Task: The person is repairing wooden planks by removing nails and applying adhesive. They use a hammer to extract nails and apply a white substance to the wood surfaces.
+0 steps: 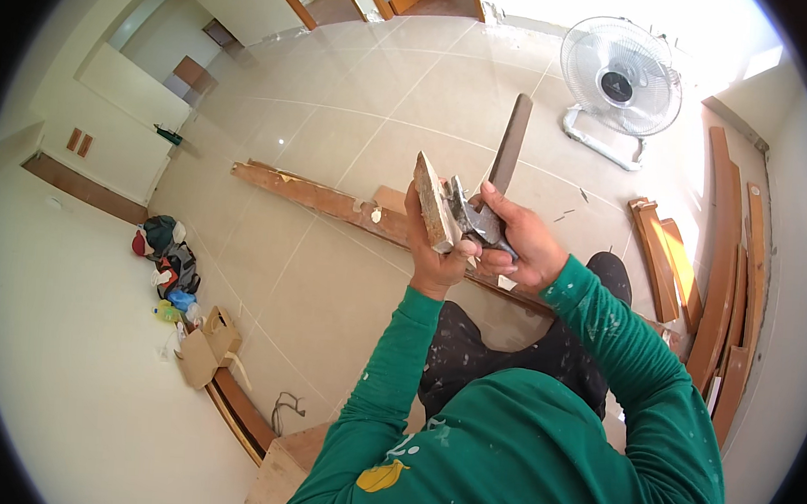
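My left hand (434, 261) holds up a short piece of wood (434, 204) with a rough, pale edge. Closed around the metal head of a claw hammer (510, 143) is my right hand (526, 245); the hammer's brown handle points away from me. The hammer's head sits right beside the wood's face, and whether they touch is hard to make out. Below both hands, a long brown board (324, 197) lies across the tiled floor, partly hidden by my hands and legs.
A floor fan (617, 76) stands at the far right. Brown wooden boards (718, 271) lie along the right wall, with shorter pieces (654, 258) beside them. Bags (177, 261) and an open cardboard box (205, 346) sit by the left wall.
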The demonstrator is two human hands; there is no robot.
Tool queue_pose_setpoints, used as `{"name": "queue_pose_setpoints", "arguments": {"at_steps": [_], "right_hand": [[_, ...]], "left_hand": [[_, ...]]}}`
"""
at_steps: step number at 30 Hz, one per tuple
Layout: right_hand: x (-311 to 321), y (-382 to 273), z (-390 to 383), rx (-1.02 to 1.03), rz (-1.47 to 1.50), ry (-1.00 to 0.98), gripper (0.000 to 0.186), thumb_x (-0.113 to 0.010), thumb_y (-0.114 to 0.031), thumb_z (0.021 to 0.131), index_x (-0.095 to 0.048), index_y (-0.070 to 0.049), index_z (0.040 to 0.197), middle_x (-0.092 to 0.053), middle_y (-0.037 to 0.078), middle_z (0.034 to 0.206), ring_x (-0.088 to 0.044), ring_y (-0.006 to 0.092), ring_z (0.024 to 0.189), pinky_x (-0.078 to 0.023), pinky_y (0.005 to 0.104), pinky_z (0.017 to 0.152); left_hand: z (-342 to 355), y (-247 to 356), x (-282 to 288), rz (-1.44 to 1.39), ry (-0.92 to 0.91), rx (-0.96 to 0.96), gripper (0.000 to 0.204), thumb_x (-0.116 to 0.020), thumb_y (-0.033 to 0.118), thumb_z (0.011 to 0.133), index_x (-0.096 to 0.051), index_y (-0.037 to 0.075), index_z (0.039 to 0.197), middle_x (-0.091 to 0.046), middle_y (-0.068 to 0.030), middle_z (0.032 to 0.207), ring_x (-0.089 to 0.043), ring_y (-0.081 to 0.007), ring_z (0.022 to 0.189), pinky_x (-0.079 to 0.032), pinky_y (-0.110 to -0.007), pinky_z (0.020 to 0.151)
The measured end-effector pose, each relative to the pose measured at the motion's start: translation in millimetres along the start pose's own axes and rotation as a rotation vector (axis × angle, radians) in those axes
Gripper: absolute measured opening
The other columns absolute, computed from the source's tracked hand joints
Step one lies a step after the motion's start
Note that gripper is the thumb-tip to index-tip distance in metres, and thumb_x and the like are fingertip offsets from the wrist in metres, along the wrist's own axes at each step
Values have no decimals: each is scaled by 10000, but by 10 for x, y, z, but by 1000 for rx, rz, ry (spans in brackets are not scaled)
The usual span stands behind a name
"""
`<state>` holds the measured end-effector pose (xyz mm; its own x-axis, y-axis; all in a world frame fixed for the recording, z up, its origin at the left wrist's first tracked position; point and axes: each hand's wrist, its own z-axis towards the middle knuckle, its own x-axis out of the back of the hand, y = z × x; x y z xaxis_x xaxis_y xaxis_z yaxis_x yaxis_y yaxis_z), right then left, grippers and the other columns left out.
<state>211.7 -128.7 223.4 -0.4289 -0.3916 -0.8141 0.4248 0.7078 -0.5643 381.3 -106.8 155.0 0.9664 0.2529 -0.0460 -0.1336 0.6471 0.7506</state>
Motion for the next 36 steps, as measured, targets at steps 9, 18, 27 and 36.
{"name": "queue_pose_setpoints", "arguments": {"at_steps": [9,18,27,36], "right_hand": [[0,117,129,-1,21,-73,471,-419,-517,1124,-545,-63,1102,-603,109,761,-386,74,414,-295,219,336],[-123,71,47,41,-205,-162,333,-642,-371,1066,-535,-59,1113,-607,56,835,-378,29,452,-274,208,375],[-178,-41,69,625,-1130,143,425,-812,-290,935,-569,8,1116,-665,89,809,-609,223,600,-497,377,570],[-573,-101,-143,539,-1456,389,434,-807,-256,897,-584,38,1124,-707,242,816,-705,440,778,-544,485,675]], "left_hand": [[-5,152,182,-112,-105,129,1331,-813,772,721,-200,-14,1604,-457,-144,1430,-528,-284,1307,-505,-446,1081],[433,702,417,99,-247,21,1382,-728,893,690,-250,-31,1600,-525,-181,1375,-563,-260,1226,-507,-414,1001],[408,512,258,147,-37,-110,1305,-742,863,714,-369,-77,1539,-594,-178,1230,-616,-265,1126,-533,-404,926],[405,538,256,161,-11,-103,1330,-738,871,713,-359,-99,1541,-598,-190,1262,-619,-266,1163,-538,-382,955]]}}
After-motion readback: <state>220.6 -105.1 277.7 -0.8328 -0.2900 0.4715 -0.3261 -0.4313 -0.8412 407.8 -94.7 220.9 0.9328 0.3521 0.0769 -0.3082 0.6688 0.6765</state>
